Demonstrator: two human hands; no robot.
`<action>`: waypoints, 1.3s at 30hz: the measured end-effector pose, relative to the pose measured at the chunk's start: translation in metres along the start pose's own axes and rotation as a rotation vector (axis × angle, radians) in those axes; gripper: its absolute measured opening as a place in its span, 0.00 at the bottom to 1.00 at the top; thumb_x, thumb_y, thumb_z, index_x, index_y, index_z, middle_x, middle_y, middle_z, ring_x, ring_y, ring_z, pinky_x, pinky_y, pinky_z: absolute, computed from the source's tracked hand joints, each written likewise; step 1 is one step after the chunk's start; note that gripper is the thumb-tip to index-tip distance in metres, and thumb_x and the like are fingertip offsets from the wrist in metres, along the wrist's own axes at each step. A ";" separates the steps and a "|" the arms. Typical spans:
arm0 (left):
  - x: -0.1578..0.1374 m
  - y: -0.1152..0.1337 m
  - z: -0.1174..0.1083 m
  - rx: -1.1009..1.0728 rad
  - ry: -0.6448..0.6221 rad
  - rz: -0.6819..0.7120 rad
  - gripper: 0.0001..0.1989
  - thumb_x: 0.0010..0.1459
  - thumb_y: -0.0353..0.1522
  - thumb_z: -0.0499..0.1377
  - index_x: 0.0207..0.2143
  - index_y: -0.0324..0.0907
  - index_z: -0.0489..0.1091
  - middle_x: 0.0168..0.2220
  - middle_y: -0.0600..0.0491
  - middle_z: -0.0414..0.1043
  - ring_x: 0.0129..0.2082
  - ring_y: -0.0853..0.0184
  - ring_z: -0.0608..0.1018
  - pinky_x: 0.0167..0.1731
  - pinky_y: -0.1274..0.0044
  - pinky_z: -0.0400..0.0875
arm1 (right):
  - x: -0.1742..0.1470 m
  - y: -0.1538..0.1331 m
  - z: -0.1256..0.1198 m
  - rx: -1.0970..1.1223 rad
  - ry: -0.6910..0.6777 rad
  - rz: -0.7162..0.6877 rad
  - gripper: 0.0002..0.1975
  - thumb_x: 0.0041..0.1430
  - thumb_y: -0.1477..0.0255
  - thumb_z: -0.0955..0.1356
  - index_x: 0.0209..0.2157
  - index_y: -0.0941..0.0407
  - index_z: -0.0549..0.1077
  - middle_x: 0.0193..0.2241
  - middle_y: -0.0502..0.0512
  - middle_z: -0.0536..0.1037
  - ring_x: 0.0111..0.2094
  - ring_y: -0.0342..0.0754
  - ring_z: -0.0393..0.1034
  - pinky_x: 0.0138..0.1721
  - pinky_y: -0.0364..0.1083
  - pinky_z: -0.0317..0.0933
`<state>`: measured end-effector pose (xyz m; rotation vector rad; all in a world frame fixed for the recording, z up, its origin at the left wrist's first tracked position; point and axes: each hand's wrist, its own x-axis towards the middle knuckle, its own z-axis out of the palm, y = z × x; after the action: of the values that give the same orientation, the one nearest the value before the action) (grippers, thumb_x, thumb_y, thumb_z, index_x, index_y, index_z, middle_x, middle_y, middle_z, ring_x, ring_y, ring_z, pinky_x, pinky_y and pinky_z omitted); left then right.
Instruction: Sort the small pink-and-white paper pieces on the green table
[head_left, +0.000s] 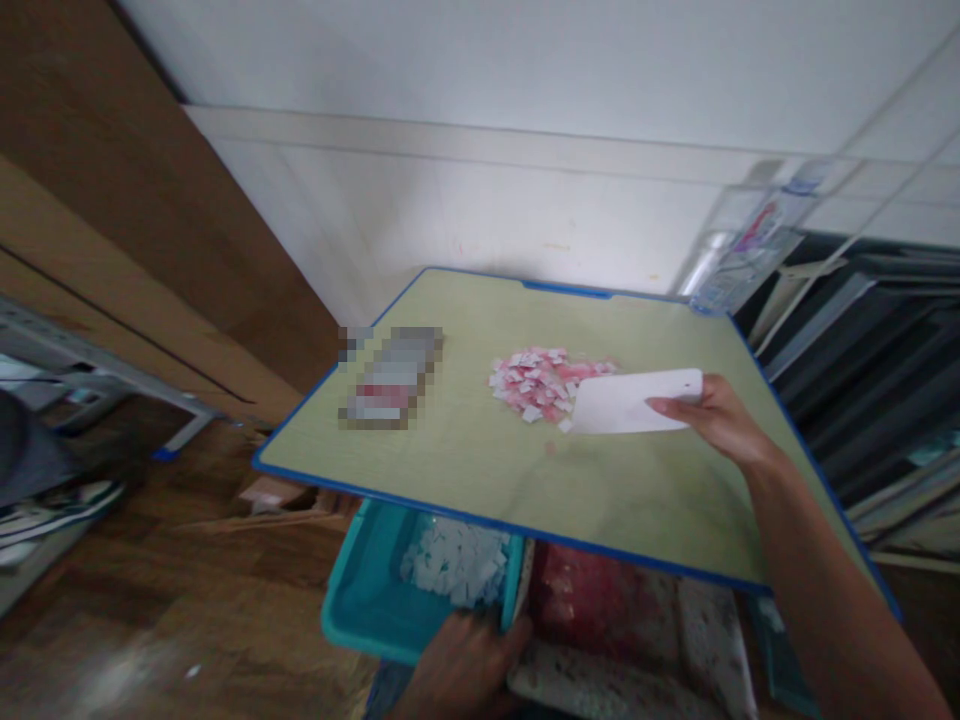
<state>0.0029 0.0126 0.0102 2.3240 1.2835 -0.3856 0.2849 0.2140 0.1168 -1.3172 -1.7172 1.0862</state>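
My right hand [716,415] pinches the end of a flat white card [634,402] that has a small hole near its corner. The card's far edge touches a pile of small pink and white pieces [531,382] on the pale yellow-green table [450,455] with a blue rim. Below the table's near edge, my left hand [472,655] is closed over the near rim of a teal basin [360,600]; its fingertips are partly hidden. Inside the basin lie many white paper-like scraps [457,560].
A pixelated object [395,378] lies at the table's left. A clear plastic bottle [757,245] stands tilted in view at the back right corner, by the white wall [465,210]. Dark flat panels [885,340] lean at the right. A red-stained surface [600,605] sits under the table.
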 end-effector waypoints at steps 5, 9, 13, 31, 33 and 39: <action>0.000 0.000 -0.003 -0.006 -0.006 0.003 0.19 0.52 0.38 0.55 0.46 0.43 0.59 0.35 0.46 0.68 0.33 0.56 0.70 0.30 0.69 0.63 | 0.000 0.000 0.000 -0.016 -0.012 0.007 0.15 0.39 0.63 0.71 0.27 0.59 0.75 0.25 0.53 0.77 0.24 0.48 0.70 0.25 0.44 0.63; -0.001 0.002 -0.010 -0.004 -0.036 0.003 0.20 0.52 0.36 0.54 0.47 0.42 0.58 0.35 0.45 0.68 0.33 0.55 0.70 0.30 0.69 0.63 | 0.001 0.000 0.001 -0.015 0.005 0.006 0.15 0.40 0.63 0.70 0.28 0.59 0.75 0.25 0.53 0.77 0.23 0.47 0.70 0.24 0.43 0.63; -0.001 0.002 -0.011 -0.010 -0.054 -0.002 0.19 0.51 0.36 0.55 0.46 0.42 0.60 0.34 0.45 0.68 0.33 0.55 0.71 0.30 0.69 0.63 | 0.000 -0.001 0.001 -0.017 -0.027 0.003 0.16 0.39 0.62 0.71 0.28 0.60 0.75 0.26 0.54 0.77 0.24 0.48 0.70 0.26 0.44 0.64; -0.001 0.002 -0.007 -0.006 -0.051 0.007 0.18 0.54 0.38 0.52 0.46 0.42 0.59 0.34 0.45 0.68 0.33 0.56 0.70 0.31 0.70 0.63 | 0.001 0.001 0.001 -0.031 -0.023 -0.015 0.14 0.40 0.62 0.70 0.27 0.59 0.75 0.24 0.52 0.77 0.23 0.47 0.69 0.25 0.44 0.64; -0.001 0.002 -0.008 -0.001 -0.047 0.008 0.18 0.53 0.37 0.53 0.46 0.42 0.59 0.34 0.45 0.68 0.33 0.56 0.70 0.31 0.69 0.63 | 0.000 0.001 0.001 -0.022 -0.030 -0.011 0.14 0.40 0.63 0.71 0.27 0.59 0.75 0.25 0.52 0.77 0.23 0.47 0.69 0.25 0.43 0.64; 0.000 0.001 -0.003 0.016 -0.014 0.011 0.17 0.52 0.37 0.55 0.44 0.42 0.60 0.33 0.46 0.68 0.32 0.56 0.70 0.30 0.69 0.64 | 0.001 0.003 0.002 -0.006 -0.002 -0.003 0.14 0.41 0.64 0.70 0.28 0.59 0.75 0.24 0.52 0.77 0.22 0.47 0.69 0.23 0.43 0.62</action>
<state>0.0040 0.0137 0.0130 2.3364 1.2656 -0.4090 0.2836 0.2144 0.1135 -1.3169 -1.7243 1.0822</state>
